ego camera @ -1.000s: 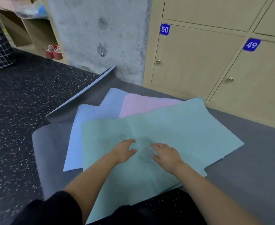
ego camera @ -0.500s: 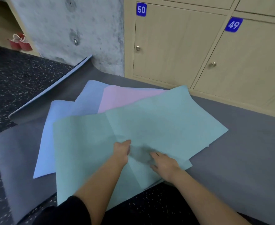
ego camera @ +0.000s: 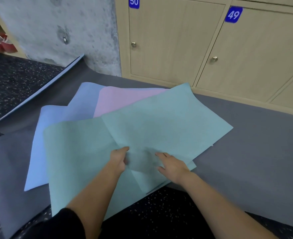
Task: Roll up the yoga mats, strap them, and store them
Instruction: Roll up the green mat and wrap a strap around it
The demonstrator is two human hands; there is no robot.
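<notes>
"Where was the thin teal foam mat (ego camera: 159,121)?"

"On top of a pale pink mat (ego camera: 125,100) and a light blue mat (ego camera: 43,135), all fanned across the wide grey floor mat (ego camera: 245,144) near the wooden lockers (ego camera: 168,49)."

"And the hands?"

"The left hand (ego camera: 119,159) pinched the teal mat's left edge, fingers curled. The right hand (ego camera: 173,165) lay flat on it with fingers apart, probably steadying it for rolling."

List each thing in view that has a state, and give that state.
teal mat, unrolled, topmost in the pile
pink mat, unrolled, partly covered
blue mat, unrolled, partly covered
grey mat, unrolled, under the others
left hand, pinches the teal mat
right hand, rests flat on the teal mat
locker 50, door closed
locker 49, door closed
</notes>
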